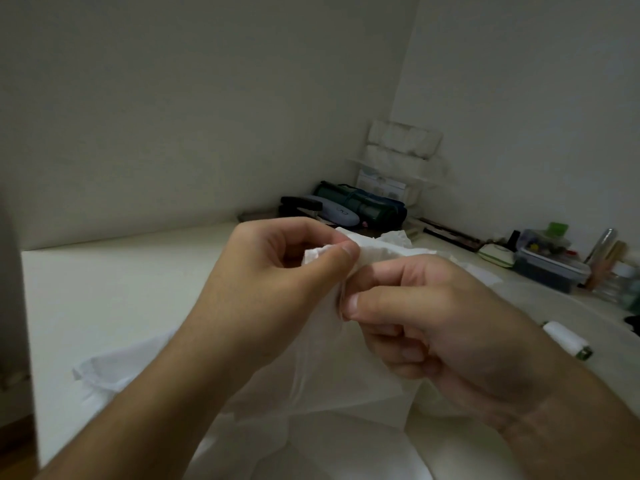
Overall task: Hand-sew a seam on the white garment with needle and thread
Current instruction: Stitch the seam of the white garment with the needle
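The white garment [332, 368] hangs from both hands over the cream table [114, 289] and spreads toward me. My left hand [273, 289] pinches a bunched edge of the fabric between thumb and curled fingers. My right hand [446, 327] sits just to its right, thumb and forefinger pressed together on the cloth at the same spot. Needle and thread are too small to make out. A spool of white thread [566, 339] lies on the table to the right of my right hand.
Against the far corner lie a dark green roll bag [363, 202], a black stapler [301, 204] and stacked white packs [401, 150]. At the right stand a clear plastic box of small items [550, 265], a green-lidded container and a glass bottle [602, 244].
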Available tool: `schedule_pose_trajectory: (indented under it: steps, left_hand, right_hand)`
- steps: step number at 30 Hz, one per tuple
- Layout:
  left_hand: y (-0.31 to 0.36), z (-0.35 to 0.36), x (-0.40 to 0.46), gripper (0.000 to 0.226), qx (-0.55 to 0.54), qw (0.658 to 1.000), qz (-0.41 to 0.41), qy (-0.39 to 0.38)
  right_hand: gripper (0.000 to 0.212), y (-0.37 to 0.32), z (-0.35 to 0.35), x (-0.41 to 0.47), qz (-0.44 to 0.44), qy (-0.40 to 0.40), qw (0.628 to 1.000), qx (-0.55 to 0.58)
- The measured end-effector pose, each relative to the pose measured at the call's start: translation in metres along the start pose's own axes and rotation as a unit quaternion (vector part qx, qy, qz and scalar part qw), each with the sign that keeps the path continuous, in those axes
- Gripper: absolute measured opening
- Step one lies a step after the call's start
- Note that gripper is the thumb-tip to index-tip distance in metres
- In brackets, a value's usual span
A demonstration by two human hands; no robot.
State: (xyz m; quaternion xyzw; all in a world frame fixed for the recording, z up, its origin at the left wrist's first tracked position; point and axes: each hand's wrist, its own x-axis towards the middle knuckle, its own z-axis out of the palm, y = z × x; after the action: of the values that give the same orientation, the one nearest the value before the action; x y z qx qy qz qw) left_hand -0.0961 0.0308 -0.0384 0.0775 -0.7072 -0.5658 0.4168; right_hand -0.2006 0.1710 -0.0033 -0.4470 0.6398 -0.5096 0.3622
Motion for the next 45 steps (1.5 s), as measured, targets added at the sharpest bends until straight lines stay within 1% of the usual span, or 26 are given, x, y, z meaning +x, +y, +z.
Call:
schedule_pose_trajectory:
  steps: [5, 8, 10, 12, 16, 18, 19, 22, 24, 25, 27, 29, 31, 33, 35, 38, 41, 44, 45]
  left_hand:
    - [0.002, -0.002, 0.0, 0.016, -0.046, 0.998, -0.042, 0.004]
    - [0.0, -0.004, 0.002, 0.017, -0.057, 0.997, -0.059, 0.007]
    - [-0.001, -0.005, 0.003, 0.019, -0.075, 0.994, -0.075, 0.007]
    - [-0.001, -0.005, 0.004, 0.016, -0.091, 0.992, -0.091, 0.004]
    - [-0.001, -0.005, 0.003, 0.011, -0.106, 0.987, -0.116, -0.009]
    - [0.001, -0.005, 0.003, 0.011, -0.117, 0.985, -0.127, -0.015]
    - [0.002, -0.005, 0.003, 0.013, -0.121, 0.983, -0.134, -0.016]
    - [0.003, -0.005, 0.003, 0.019, -0.139, 0.977, -0.161, -0.006]
    - [0.002, -0.005, 0.004, 0.015, -0.144, 0.973, -0.178, 0.003]
    - [0.002, -0.005, 0.004, 0.013, -0.145, 0.972, -0.184, 0.004]
    - [0.002, -0.006, 0.004, 0.012, -0.154, 0.97, -0.187, 0.006]
    - [0.003, -0.008, 0.004, 0.02, -0.159, 0.969, -0.187, -0.002]
    - [0.003, -0.008, 0.004, 0.025, -0.168, 0.968, -0.188, -0.005]
    - [0.002, -0.008, 0.004, 0.028, -0.182, 0.964, -0.196, 0.0]
    - [0.002, -0.007, 0.004, 0.024, -0.185, 0.963, -0.198, 0.001]
    - [0.001, -0.008, 0.004, 0.018, -0.179, 0.966, -0.188, -0.008]
    - [-0.002, -0.007, 0.004, 0.021, -0.172, 0.971, -0.168, -0.004]
    - [-0.003, -0.006, 0.004, 0.021, -0.14, 0.978, -0.151, 0.014]
    - [-0.003, -0.005, 0.004, 0.021, -0.127, 0.981, -0.144, 0.019]
  right_hand:
    - [0.02, 0.002, 0.001, -0.006, -0.006, 0.008, 1.0, -0.019]
    - [0.02, 0.003, 0.002, -0.011, -0.037, 0.033, 0.991, -0.127]
    - [0.015, 0.003, 0.0, -0.013, -0.058, 0.048, 0.98, -0.186]
    - [0.01, 0.0, -0.006, -0.014, -0.07, 0.059, 0.977, -0.194]
    - [0.004, -0.009, -0.015, -0.016, -0.067, 0.068, 0.976, -0.194]
    - [0.004, -0.011, -0.017, -0.013, -0.088, 0.096, 0.971, -0.199]
    - [0.005, -0.01, -0.017, -0.011, -0.109, 0.132, 0.962, -0.212]
    - [0.01, -0.005, -0.015, -0.004, -0.163, 0.275, 0.908, -0.271]
    - [0.017, 0.0, -0.01, -0.005, -0.201, 0.307, 0.88, -0.301]
    - [0.022, 0.002, -0.007, -0.009, -0.23, 0.301, 0.868, -0.32]
    - [0.029, 0.002, 0.001, -0.018, -0.295, 0.256, 0.841, -0.374]
    - [0.037, 0.005, 0.007, -0.022, -0.332, 0.201, 0.808, -0.444]
    - [0.036, 0.011, 0.006, -0.016, -0.363, 0.182, 0.781, -0.476]
    - [0.023, 0.017, 0.004, -0.007, -0.392, 0.191, 0.778, -0.452]
    - [0.012, 0.021, 0.004, 0.0, -0.419, 0.209, 0.788, -0.401]
    - [0.011, 0.019, 0.008, 0.004, -0.43, 0.236, 0.819, -0.297]
    - [0.01, 0.01, 0.008, 0.003, -0.399, 0.261, 0.865, -0.155]
    - [0.002, -0.001, -0.002, 0.001, -0.345, 0.269, 0.899, -0.001]
    - [0.008, -0.002, -0.005, 0.0, -0.325, 0.262, 0.908, 0.034]
